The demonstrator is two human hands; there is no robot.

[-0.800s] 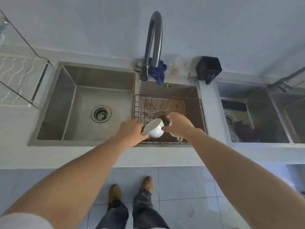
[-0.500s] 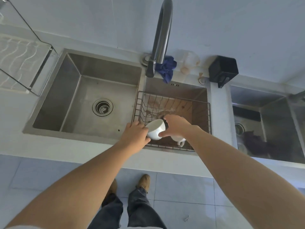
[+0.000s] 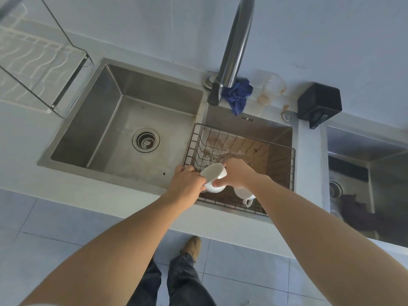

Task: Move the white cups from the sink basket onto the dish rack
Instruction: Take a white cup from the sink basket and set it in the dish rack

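Note:
A white cup [image 3: 213, 178] is held tilted above the front left corner of the wire sink basket [image 3: 284, 151]. My left hand [image 3: 185, 184] grips its lower left side and my right hand [image 3: 237, 175] grips its right side. A second white cup [image 3: 244, 194] with its handle pointing forward sits in the basket under my right wrist, partly hidden. The dish rack [image 3: 35, 62] stands on the counter at the far left, with white wavy wires and a thin metal frame.
The large steel sink [image 3: 123, 120] with a drain lies between basket and rack. A tall faucet [image 3: 236, 45], blue cloth [image 3: 238, 96] and black box [image 3: 319, 102] stand behind the basket. Another sink [image 3: 375, 155] is at the right.
The view has shifted, so the sink and rack sit further right and lower. Both hands still hold the white cup over the basket's front left corner, now slightly more turned.

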